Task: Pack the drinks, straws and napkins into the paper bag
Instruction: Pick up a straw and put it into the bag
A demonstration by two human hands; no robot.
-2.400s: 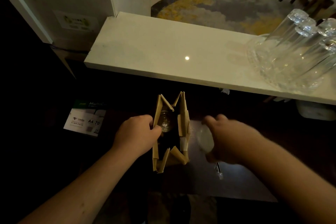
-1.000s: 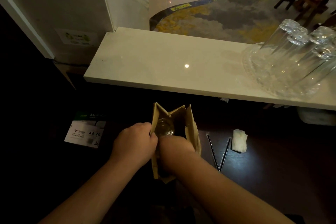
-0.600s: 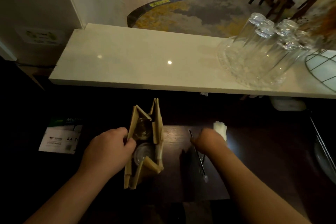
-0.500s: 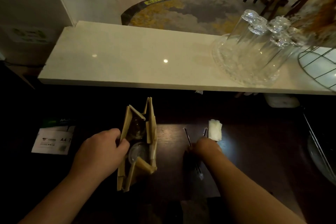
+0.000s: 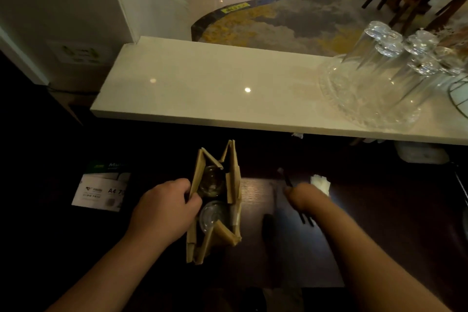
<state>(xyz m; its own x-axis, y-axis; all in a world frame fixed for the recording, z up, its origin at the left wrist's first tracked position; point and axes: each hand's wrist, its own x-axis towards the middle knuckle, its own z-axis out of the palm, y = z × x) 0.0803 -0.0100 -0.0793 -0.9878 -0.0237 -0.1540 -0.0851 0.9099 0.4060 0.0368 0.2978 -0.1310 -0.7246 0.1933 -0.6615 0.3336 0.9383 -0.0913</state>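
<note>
A brown paper bag stands open on the dark wooden table. Two lidded clear drink cups sit inside it, one at the far end and one at the near end. My left hand pinches the bag's left wall. To the right, my right hand is closed around the dark straws, whose ends stick out above and below the fist. A white folded napkin lies just beyond that hand.
A pale stone counter overhangs the table's far side, with a glass tray of upturned glasses at its right. A pack of A4 paper lies at the left. A wire rack edge shows far right.
My right hand put the second cup into the bag, moved right and closed on the straws, which now lift off the table. My left hand kept hold of the bag.
</note>
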